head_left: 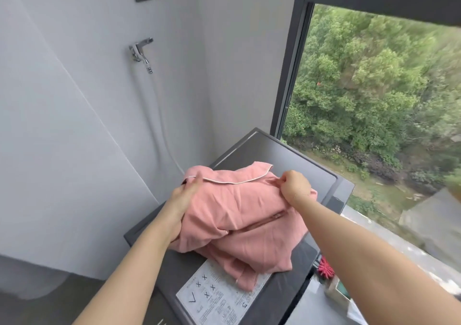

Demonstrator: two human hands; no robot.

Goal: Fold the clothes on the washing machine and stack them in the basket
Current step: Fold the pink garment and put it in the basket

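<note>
Left hand (185,195) half-hidden under pink garment (244,222)

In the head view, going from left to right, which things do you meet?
Wall tap → left hand → pink garment → right hand → window with trees.

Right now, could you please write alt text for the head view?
Two hands, left hand and right hand, grip a pink pajama top lying on a dark washing machine, beside a window facing trees.
</note>
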